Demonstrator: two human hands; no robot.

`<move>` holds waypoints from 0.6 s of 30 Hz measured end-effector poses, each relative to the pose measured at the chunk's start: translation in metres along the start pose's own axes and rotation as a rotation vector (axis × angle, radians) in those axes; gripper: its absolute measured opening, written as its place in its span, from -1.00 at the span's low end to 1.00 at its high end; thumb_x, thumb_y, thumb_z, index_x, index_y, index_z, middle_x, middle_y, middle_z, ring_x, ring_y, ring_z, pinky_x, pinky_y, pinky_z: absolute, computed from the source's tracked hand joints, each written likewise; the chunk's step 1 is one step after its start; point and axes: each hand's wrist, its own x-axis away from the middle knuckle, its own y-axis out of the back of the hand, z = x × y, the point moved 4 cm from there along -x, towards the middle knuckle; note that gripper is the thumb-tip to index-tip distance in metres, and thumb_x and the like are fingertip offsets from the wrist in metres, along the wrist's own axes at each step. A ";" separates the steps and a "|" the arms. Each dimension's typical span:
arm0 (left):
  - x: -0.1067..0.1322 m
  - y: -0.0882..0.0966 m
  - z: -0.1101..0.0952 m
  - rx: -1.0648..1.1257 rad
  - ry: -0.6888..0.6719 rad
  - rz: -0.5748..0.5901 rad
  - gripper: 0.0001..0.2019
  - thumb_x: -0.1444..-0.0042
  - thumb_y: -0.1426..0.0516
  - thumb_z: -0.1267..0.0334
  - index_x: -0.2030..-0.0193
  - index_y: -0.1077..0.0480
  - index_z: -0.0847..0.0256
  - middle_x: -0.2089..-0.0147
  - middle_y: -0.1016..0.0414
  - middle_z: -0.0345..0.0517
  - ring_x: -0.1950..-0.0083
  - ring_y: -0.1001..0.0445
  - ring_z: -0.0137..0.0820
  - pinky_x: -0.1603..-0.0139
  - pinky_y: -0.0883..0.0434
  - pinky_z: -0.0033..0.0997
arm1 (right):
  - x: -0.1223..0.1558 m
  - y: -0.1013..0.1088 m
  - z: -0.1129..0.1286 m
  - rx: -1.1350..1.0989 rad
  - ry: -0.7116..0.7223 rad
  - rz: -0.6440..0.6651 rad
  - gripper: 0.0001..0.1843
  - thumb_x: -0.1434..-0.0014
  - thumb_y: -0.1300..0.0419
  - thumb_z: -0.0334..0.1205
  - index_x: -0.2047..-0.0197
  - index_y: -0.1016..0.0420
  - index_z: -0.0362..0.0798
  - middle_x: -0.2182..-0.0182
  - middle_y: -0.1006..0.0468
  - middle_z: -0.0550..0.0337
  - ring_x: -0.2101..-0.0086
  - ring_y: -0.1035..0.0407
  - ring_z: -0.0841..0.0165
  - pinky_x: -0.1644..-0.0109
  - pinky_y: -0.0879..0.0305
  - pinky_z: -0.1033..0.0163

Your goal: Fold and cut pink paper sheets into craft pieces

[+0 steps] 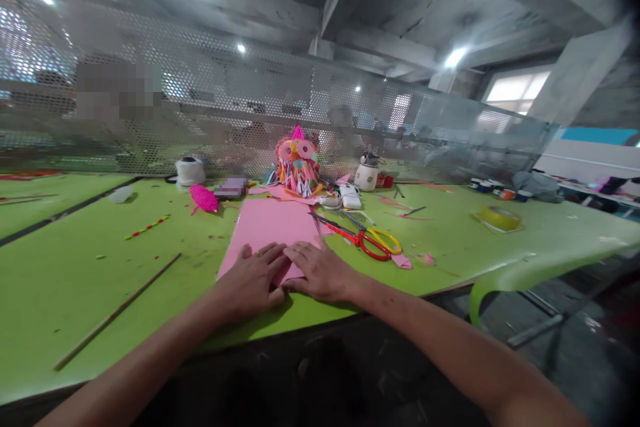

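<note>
A sheet of pink paper (275, 220) lies on the green table in front of me. My left hand (255, 280) is on its near end, fingers over the top and thumb at the near edge. Close beside it, my right hand (317, 270) grips the same end in a like way, the fingertips of both hands almost meeting. Between the hands the paper looks bent up or folded; the exact fold is partly hidden. Right of the sheet lie large scissors (370, 243) with red and yellow handles, their blades pointing at the paper.
A colourful fringed paper figure (299, 163) stands behind the sheet. Around it are pink yarn (204, 198), white string (190, 172), a white jar (367, 173) and a white device (350, 196). A thin stick (117, 312) lies left, yellow tape (499, 218) right. A mesh partition (215, 107) closes the back.
</note>
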 end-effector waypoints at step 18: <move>0.003 -0.001 0.001 0.006 0.018 0.029 -0.37 -0.12 0.03 0.13 -0.36 -0.08 0.16 -0.41 -0.05 0.12 -0.39 -0.04 -0.01 -0.24 -0.05 0.29 | 0.056 0.017 -0.043 0.068 -0.153 0.088 -0.19 -0.23 0.03 0.27 -0.29 -0.18 -0.22 -0.24 -0.27 -0.19 -0.25 -0.06 0.01 -0.31 0.06 -0.18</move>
